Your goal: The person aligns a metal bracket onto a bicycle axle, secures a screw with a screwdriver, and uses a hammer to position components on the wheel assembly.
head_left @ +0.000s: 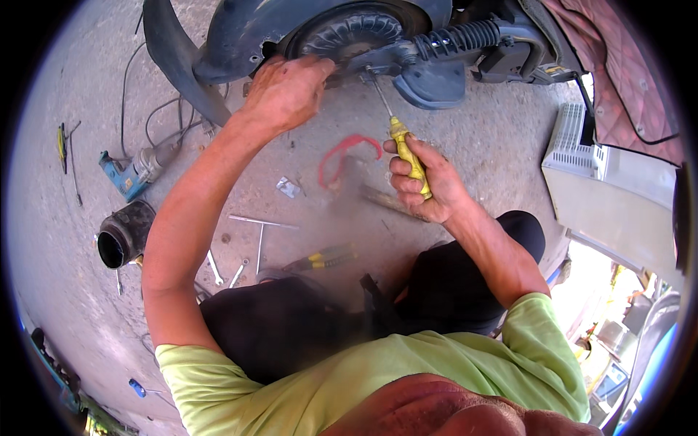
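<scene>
My right hand (pixel 435 182) is wrapped round the yellow handle of a screwdriver (pixel 400 132). Its shaft slants up and left, and the tip meets the dark metal arm (pixel 389 56) beside a scooter's wheel (pixel 352 30). Against the lower edge of that wheel, by the dark plastic mudguard (pixel 240 51), my left hand (pixel 289 91) is closed with its fingers curled. The fingertips are hidden, so what they grip, if anything, does not show. A coil-spring shock absorber (pixel 459 38) lies right of the wheel.
On the concrete floor lie a blue power tool (pixel 131 174) with a cord, a black cylinder (pixel 125 234), a T-handle wrench (pixel 262 224), spanners (pixel 238 272), yellow-black pliers (pixel 322 257) and a red strap (pixel 342 149). A white slatted metal cabinet (pixel 611 182) stands right.
</scene>
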### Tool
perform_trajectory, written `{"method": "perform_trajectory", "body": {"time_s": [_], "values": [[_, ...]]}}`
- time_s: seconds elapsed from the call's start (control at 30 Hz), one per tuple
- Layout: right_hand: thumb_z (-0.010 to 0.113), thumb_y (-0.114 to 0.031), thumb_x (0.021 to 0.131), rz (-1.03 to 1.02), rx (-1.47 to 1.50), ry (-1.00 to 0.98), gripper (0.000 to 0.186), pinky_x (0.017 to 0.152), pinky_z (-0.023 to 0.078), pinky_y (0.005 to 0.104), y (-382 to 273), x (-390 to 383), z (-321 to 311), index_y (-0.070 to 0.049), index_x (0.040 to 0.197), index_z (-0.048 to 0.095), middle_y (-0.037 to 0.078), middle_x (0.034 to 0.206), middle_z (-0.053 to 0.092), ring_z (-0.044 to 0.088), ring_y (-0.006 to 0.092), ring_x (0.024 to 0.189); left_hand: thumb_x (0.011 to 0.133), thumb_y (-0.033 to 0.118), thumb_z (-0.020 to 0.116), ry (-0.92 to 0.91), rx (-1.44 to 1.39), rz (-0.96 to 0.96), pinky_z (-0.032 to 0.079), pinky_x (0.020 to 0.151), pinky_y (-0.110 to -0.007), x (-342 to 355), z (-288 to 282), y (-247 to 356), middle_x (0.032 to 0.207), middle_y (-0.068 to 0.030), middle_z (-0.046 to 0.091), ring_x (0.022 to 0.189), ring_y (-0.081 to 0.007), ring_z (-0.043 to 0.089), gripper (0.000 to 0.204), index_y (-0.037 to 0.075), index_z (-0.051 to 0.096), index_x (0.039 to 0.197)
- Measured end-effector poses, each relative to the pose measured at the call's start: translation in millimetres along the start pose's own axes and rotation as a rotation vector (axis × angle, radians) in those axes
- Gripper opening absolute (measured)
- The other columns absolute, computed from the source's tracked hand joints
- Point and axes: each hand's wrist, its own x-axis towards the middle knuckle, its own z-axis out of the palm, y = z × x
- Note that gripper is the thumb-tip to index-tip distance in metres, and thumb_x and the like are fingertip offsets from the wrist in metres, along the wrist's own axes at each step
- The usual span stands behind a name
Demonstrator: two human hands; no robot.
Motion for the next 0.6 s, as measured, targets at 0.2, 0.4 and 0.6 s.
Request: {"method": "perform_trajectory", "body": {"time_s": [0.2,0.4,0.6], "values": [[0.067,-0.035,0.100,-0.147,-0.145,0.264,0.033,0.049,0.042,0.0214,6.9,0.3,11.4,-0.010,0.119,0.059,-0.001,0.092,0.058,0.054,0.0092,0.069,0.091,0.012,0.059,-0.022,0.051,-0.013,0.050,0.087,-0.049,1.2,-7.9,8.8,0.104,-0.0169,0.069,0.097,-0.0397,0.065,0.021,0.007,0.067,0.110],[0.061,-0.038,0.104,-0.219,-0.367,0.287,0.034,0.060,0.046,0.0251,12.6,1.2,7.8,-0.009,0.120,0.061,0.000,0.090,0.059,0.054,0.0099,0.070,0.091,0.013,0.059,-0.003,0.081,0.005,0.050,0.085,-0.050,2.6,-5.5,8.9,0.102,-0.0182,0.069,0.095,-0.0406,0.066,0.018,0.007,0.066,0.106],[0.055,-0.044,0.105,-0.037,-0.051,0.011,0.042,0.053,0.039,0.0205,-0.2,1.2,-5.8,-0.006,0.124,0.058,0.000,0.088,0.056,0.046,0.0077,0.064,0.091,0.014,0.060,-0.022,0.090,0.003,0.051,0.086,-0.051,5.5,-8.7,9.3,0.102,-0.0183,0.070,0.096,-0.0410,0.066,0.019,0.007,0.067,0.106]]}}
